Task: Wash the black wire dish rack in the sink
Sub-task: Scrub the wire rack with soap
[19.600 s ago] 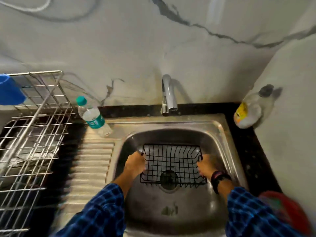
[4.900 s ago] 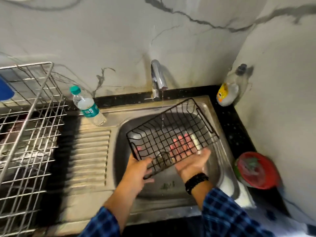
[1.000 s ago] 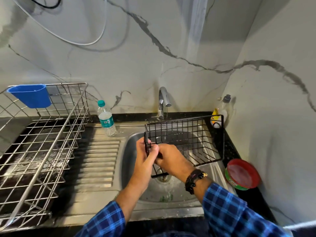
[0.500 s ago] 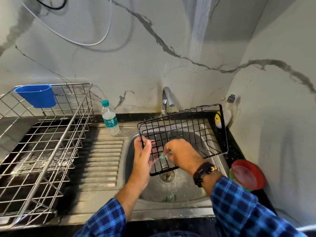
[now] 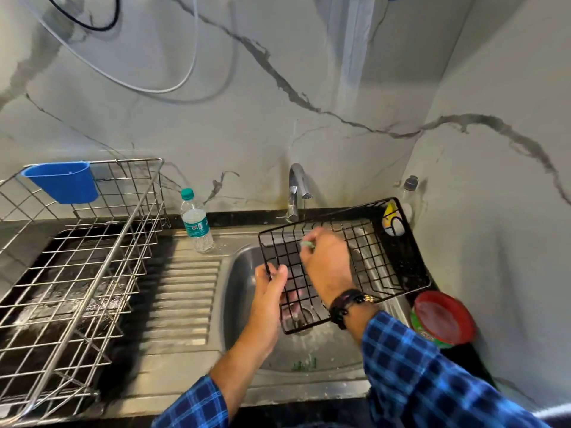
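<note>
Two grips: left hand (image 5: pixel 269 284) clamps rack (image 5: pixel 375 257) edge; right hand (image 5: pixel 328 264) pinches blurred greenish object (image 5: pixel 307 244).

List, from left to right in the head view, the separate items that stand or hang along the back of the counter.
Blue plastic cup → water bottle → tap → dish soap bottle.

Left hand (image 5: pixel 270 288) grips, fingers curled; right hand (image 5: pixel 327 261) reaches forward, fingers pinched together.
</note>
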Demonstrator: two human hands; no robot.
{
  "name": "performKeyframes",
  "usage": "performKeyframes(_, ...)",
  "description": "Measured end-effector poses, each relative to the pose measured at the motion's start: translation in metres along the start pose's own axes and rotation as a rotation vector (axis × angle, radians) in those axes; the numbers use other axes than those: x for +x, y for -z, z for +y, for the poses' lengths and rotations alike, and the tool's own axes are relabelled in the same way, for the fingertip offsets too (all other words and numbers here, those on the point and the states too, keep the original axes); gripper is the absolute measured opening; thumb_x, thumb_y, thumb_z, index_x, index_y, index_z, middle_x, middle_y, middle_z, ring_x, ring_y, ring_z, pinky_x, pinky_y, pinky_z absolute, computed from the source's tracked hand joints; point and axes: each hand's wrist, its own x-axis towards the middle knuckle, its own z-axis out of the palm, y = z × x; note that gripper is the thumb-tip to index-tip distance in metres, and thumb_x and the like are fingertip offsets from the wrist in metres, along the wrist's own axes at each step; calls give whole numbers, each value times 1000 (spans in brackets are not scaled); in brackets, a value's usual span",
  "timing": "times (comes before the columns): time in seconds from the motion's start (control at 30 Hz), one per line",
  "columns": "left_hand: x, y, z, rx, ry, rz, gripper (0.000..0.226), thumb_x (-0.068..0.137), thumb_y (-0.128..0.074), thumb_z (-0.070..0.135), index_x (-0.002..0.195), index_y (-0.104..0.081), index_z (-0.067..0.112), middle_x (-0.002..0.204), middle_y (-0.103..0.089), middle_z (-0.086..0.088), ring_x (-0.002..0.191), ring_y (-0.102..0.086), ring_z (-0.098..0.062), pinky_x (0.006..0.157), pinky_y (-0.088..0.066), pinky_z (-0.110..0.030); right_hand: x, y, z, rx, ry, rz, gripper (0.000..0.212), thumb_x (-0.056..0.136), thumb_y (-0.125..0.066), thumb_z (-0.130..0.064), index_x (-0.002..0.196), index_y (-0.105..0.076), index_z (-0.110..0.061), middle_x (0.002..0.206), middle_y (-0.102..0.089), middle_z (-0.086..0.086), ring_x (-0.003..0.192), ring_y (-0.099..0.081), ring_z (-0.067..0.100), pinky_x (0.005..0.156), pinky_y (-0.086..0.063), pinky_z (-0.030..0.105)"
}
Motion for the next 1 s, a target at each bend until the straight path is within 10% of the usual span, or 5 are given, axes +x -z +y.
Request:
performKeyframes(0.17, -10, 1, -9, -34, 126, -22, 58, 88, -60, 61, 128, -55, 19, 121, -69, -16, 91, -70, -28, 77, -58, -45, -3, 1, -12, -104, 153, -343, 10, 94, -64, -14, 100, -68, -20, 102, -67, -3, 86, -59, 5, 80, -52, 18)
performKeyframes(0.33, -15, 7, -3, 119, -10, -32, 6, 100, -58, 31, 103, -54, 30, 115, -65, -6, 90, -67, -24, 79, -57, -42, 2, 43, 20, -373, 23, -170, 7, 95, -64, -18, 102, -63, -17, 96, -60, -5, 88, -58, 12, 83, -49, 22)
performKeyframes(0.5, -21, 15, 4, 162, -53, -39, 12, 92, -62, 32, 91, -52, 39, 104, -62, 1, 90, -61, -20, 81, -55, -40, 9, 74, 38, -554, -160, -23, 11, 98, -55, -10, 102, -64, -6, 104, -69, 12, 99, -68, 29, 77, -52, 31)
performKeyframes(0.73, -15, 5, -1, 172, -87, -24, 22, 94, -58, 16, 94, -50, 36, 98, -64, 4, 89, -65, -15, 70, -54, -34, -16, 11, -15, -328, 126, -206, 11, 96, -58, -14, 104, -66, -14, 103, -69, 4, 97, -69, 20, 82, -57, 27)
performKeyframes(1.0, -10, 22, 13, 118, -129, 42, 20, 77, -61, 30, 90, -55, 44, 116, -67, 5, 98, -62, -19, 81, -53, -43, 3, 54, 26, -727, 51, -225, 20, 99, -49, -6, 111, -64, -10, 112, -68, 10, 105, -67, 26, 82, -53, 32)
